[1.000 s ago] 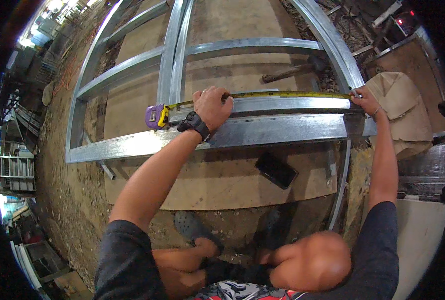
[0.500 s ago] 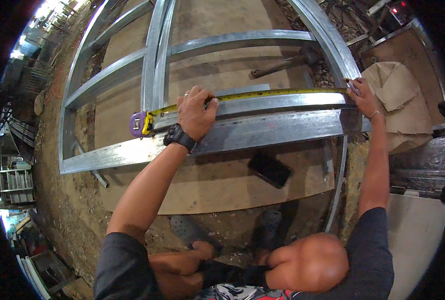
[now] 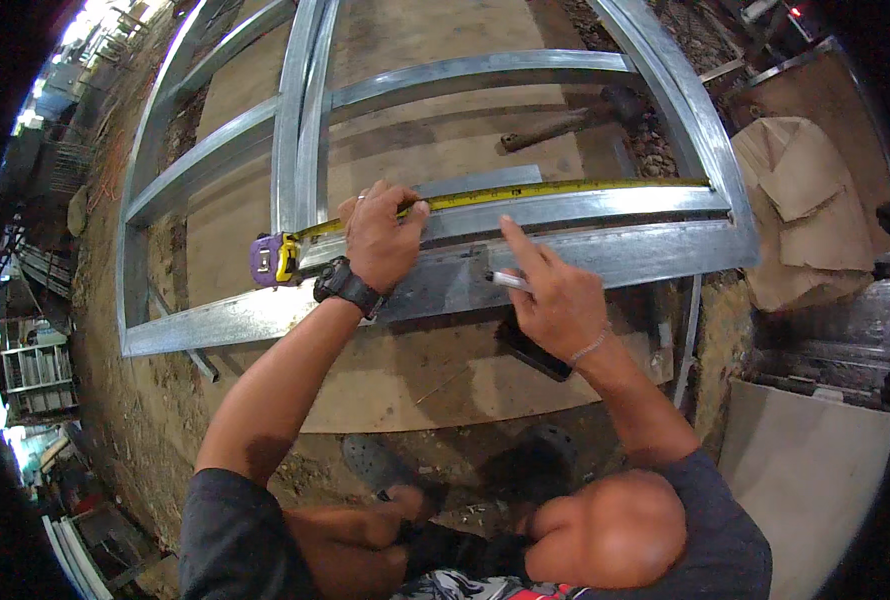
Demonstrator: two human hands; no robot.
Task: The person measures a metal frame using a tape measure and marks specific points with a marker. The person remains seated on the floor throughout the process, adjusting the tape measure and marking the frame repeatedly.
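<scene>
A purple and yellow tape measure [image 3: 274, 260] lies at the left end of a short steel channel [image 3: 595, 207]. Its yellow blade [image 3: 565, 187] runs along the channel to the right end. My left hand [image 3: 383, 235], wearing a ring and a black watch, closes over the blade near the case and presses it to the metal. My right hand [image 3: 565, 305] hovers over the wide near rail [image 3: 655, 248] of a galvanized frame. A silver-white marker pen [image 3: 508, 281] is gripped in it, while the index finger stretches toward the channel.
A hammer [image 3: 555, 132] lies on the board [image 3: 405, 395] inside the frame. Partly hidden under my right hand is a black phone [image 3: 527, 350]. Folded brown paper [image 3: 800, 210] sits to the right. Metal stock and racks [image 3: 35, 375] stand at the far left.
My right hand has moved left and nearer from the channel's right end, uncovering the blade's tip. It keeps the marker. My left hand and the tape case have barely shifted.
</scene>
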